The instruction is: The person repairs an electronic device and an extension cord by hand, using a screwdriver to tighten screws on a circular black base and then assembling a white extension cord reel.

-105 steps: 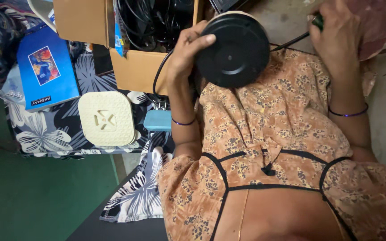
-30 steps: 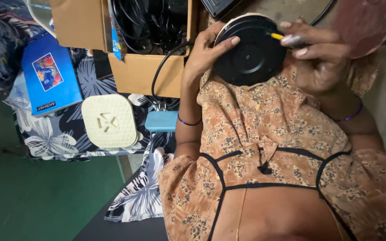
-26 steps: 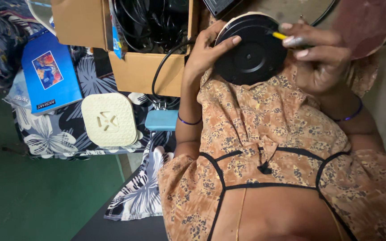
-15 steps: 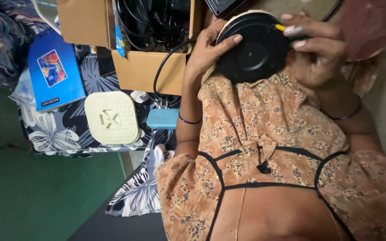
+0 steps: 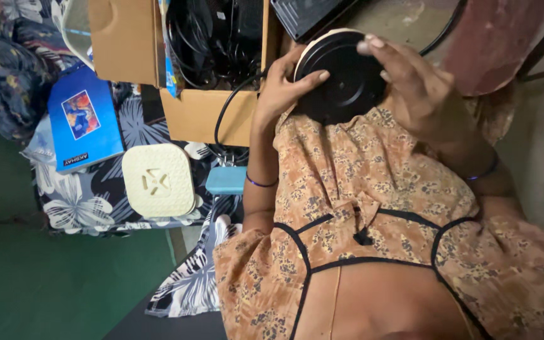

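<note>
Two hands hold a round black disc against a patterned lap.

The left hand [image 5: 281,88] clasps the black disc [image 5: 341,79] at its nine o'clock edge, thumb across its face; the right hand [image 5: 410,88] curls over its two o'clock rim. At the disc's ten o'clock, a cardboard box [image 5: 203,107] holds black cables; a cream square cover [image 5: 157,181] lies at seven o'clock.

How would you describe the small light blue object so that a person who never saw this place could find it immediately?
Start at the open cardboard box full of black cables, standing on the black-and-white floral cloth. Just below the box lies the small light blue block, beside the person's left forearm. Its neighbour, the cream square cover, is larger and pale, and the blue flat box is darker and larger.
</note>
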